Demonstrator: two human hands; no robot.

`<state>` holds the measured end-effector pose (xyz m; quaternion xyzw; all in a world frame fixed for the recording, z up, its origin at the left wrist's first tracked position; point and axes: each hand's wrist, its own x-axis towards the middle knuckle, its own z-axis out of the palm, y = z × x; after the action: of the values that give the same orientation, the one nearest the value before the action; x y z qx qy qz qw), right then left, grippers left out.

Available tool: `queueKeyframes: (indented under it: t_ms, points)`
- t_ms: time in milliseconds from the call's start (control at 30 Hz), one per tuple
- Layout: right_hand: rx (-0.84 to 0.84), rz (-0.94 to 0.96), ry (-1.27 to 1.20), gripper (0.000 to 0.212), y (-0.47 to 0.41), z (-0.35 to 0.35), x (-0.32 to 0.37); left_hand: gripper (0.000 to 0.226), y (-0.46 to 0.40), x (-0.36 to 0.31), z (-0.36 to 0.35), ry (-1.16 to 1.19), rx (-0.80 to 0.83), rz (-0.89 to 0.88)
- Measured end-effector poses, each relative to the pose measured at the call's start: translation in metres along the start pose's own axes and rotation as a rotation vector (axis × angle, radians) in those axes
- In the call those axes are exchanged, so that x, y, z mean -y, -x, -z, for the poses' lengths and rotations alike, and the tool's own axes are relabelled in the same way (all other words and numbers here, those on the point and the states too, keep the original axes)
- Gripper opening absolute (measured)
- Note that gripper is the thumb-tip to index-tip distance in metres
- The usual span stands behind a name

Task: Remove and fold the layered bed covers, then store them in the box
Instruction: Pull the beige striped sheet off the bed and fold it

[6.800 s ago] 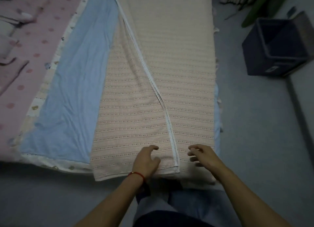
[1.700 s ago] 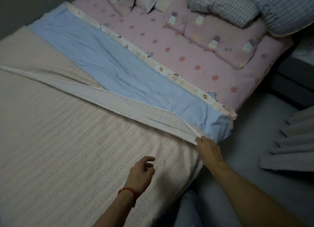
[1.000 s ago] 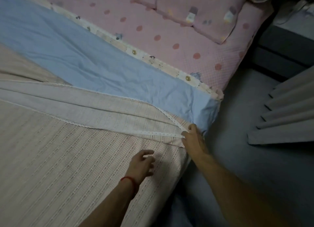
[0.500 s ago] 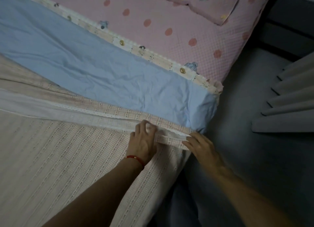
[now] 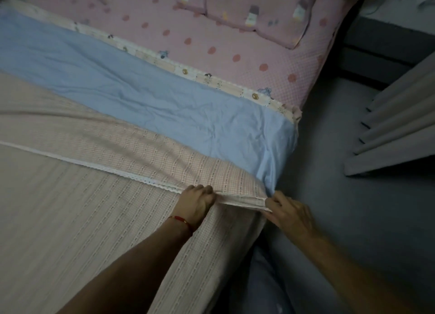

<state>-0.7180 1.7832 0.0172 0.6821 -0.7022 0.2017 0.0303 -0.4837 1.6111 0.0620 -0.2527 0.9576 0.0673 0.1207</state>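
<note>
I am standing at the near right corner of a bed (image 5: 313, 61), looking down at it. The bed fills most of the view, and its covers lie in diagonal bands. The largest band is a beige woven cover (image 5: 70, 219), spread over the near side of the bed and draping over its near edge. It is doubled over on itself, with a white lace edge (image 5: 113, 170) running from the left edge of the view toward my hands. Beyond it lies a wrinkled light blue sheet (image 5: 141, 90), wrapping down over the bed's right edge. Farther on is a narrow patterned trim strip (image 5: 211, 78), then a pink dotted cover (image 5: 223, 47) reaching toward the far edge, with a pink pillow (image 5: 270, 14) resting on it. Grey floor (image 5: 364, 207) lies to the right of the bed, and grey curtain folds (image 5: 400, 116) hang at the right edge of the view.

My left hand (image 5: 195, 204), with a red string bracelet (image 5: 180, 219) on the wrist, has its fingers curled around the beige cover's folded edge. My right hand (image 5: 289, 213) pinches the same fold at its corner, right at the bed's right edge. The short stretch of fold between my hands is pulled straight.
</note>
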Motion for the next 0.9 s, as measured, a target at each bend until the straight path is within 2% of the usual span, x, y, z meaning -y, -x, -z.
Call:
queueKeyframes:
  t_ms: [67, 167, 233, 333, 433, 533, 600, 633, 667, 733, 833, 900]
  points:
    - [-0.006, -0.027, 0.014, 0.013, 0.018, 0.015, 0.030, 0.011, 0.043, -0.010, 0.004, 0.009, -0.030, -0.032]
    - [-0.009, -0.168, 0.005, 0.049, 0.054, 0.028, 0.086, 0.017, 0.118, -0.028, 0.003, -0.004, -0.067, -0.053]
    - [0.016, -0.248, -0.019, 0.057, 0.079, 0.025, 0.122, 0.015, 0.160, -0.033, -0.004, -0.006, -0.056, -0.078]
    - [0.034, -0.258, -0.032, 0.056, 0.115, 0.015, 0.185, 0.015, 0.221, -0.024, -0.012, -0.058, -0.060, -0.108]
    - [0.113, -0.422, -0.097, 0.048, 0.148, 0.009, 0.231, 0.013, 0.257, -0.023, -0.023, -0.001, -0.032, -0.063]
    - [0.319, -0.595, -0.175, 0.061, 0.190, -0.016, 0.255, 0.012, 0.279, -0.031, -0.043, 0.050, 0.008, -0.031]
    - [0.444, -0.626, -0.207, 0.054, 0.204, -0.032, 0.258, 0.014, 0.287, -0.033, -0.056, 0.058, 0.038, -0.002]
    - [0.469, -0.689, -0.238, 0.043, 0.210, -0.041, 0.257, 0.015, 0.290, -0.035, -0.063, 0.062, 0.054, 0.016]
    - [0.481, -0.762, -0.283, 0.031, 0.213, -0.045, 0.256, 0.017, 0.290, -0.035, -0.069, 0.067, 0.045, 0.032]
    - [0.473, -0.894, -0.388, 0.019, 0.223, -0.040, 0.260, 0.021, 0.291, -0.035, -0.076, 0.082, -0.012, 0.052]
    - [0.312, -0.853, -0.335, 0.029, 0.247, -0.023, 0.269, 0.022, 0.297, -0.037, -0.085, 0.073, -0.006, 0.018]
    - [0.384, -0.869, -0.281, 0.034, 0.269, -0.024, 0.277, 0.015, 0.306, -0.037, -0.092, -0.021, 0.116, -0.039]
